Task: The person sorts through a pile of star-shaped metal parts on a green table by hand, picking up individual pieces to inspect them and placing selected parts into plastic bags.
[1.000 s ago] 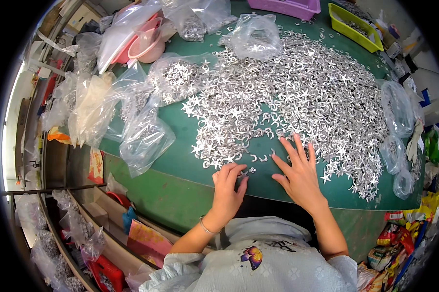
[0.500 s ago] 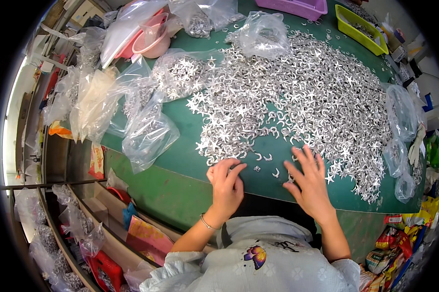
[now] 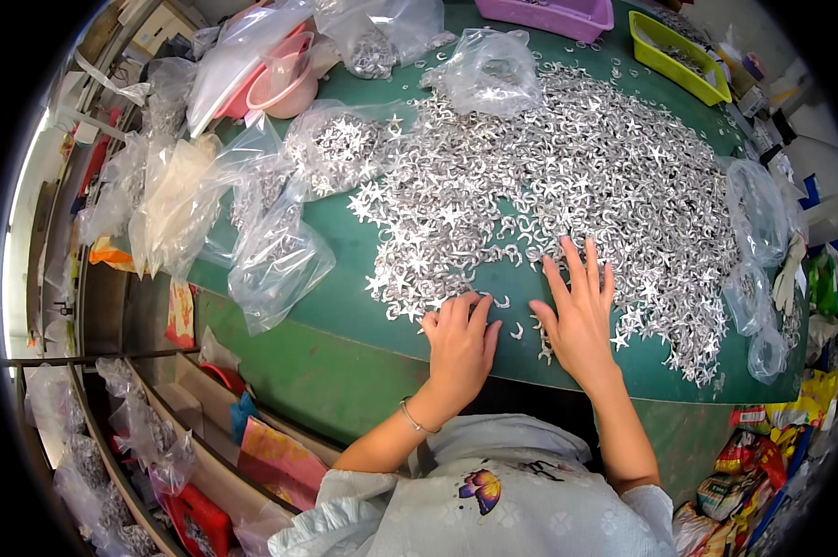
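A wide heap of small silvery metal pieces (image 3: pixel 660 223), star-shaped and crescent-shaped, covers much of the green table (image 3: pixel 344 316). At the near edge of the heap's left part, my left hand (image 3: pixel 461 343) is closed, its fingers curled down; what they hold, if anything, is hidden. My right hand (image 3: pixel 581 325) lies open, fingers spread and stretched forward over the near middle edge of the heap. A few loose crescents (image 3: pixel 519 331) lie on the table between my hands.
Clear plastic bags (image 3: pixel 279 269), some with metal pieces in them, lie at the left. Pink basins (image 3: pixel 284 88), a purple tray (image 3: pixel 549 19) and a lime-green tray (image 3: pixel 679 60) stand along the far side. More bags (image 3: pixel 755 223) lie at the right edge. Shelving with bagged pieces (image 3: pixel 84 464) stands lower left.
My left hand has moved right, toward the other hand. The right hand has reached farther forward onto the heap, its fingers straighter.
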Available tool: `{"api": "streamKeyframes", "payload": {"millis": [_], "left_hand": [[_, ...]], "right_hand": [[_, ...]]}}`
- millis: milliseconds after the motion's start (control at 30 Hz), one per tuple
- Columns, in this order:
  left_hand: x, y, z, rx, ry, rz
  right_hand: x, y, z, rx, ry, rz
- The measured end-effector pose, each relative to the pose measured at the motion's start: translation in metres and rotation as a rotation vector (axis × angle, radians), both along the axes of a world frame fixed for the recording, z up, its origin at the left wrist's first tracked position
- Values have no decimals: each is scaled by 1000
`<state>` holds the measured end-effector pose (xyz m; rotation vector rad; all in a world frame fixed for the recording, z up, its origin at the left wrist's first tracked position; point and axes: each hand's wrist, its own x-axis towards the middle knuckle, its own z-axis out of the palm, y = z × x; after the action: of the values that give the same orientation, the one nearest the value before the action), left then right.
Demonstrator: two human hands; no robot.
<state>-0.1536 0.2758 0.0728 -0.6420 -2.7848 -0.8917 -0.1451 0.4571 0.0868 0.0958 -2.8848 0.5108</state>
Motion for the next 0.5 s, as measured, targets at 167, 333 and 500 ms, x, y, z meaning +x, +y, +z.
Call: {"api": "streamKeyframes", "payload": {"millis": [167,333,500], "left_hand": [[-2,6,-2,18,16,-37],[11,13,-1,58,-19,-199],[15,15,5,84,-45,-298]], "right_hand": [[2,3,2,-22,-89,64],[4,11,5,-74,-75,103],[-23,3,-4,26,-30,67]]}}
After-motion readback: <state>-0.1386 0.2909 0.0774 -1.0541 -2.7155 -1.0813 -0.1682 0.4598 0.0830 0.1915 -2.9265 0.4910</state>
